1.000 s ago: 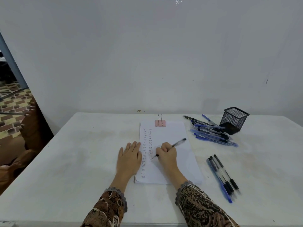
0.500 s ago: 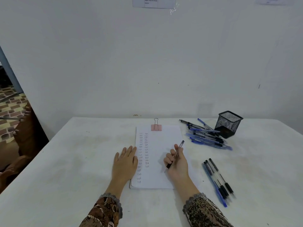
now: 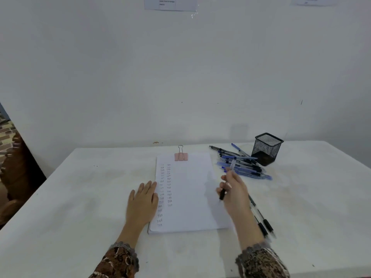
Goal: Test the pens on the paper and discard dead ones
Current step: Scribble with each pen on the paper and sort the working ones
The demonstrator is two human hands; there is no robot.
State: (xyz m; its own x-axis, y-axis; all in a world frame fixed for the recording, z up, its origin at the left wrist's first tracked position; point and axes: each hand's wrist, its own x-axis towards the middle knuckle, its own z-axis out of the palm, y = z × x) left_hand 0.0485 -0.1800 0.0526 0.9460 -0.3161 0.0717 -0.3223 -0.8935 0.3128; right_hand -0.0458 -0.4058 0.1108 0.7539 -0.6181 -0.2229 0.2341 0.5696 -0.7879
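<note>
Now | right hand (image 3: 233, 190) pinches black-tipped clear ballpoint pen (image 3: 222, 194), apparently lifted off white clipped paper (image 3: 188, 197) | left hand (image 3: 143, 199) flat, fingers together, pressing paper edge | advice: lay pen parallel beside row of black and blue pens (image 3: 263, 225), right of fingers.

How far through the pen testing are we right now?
Done: two columns of "Test" marks fill the left side of the paper, and a row of pens lies apart on the right, probably tested already. In hand: the right hand holds a pen over the sheet's right edge; the left hand rests flat against its left edge. Left: the pile of pens beside the mesh cup, seemingly untested.
</note>
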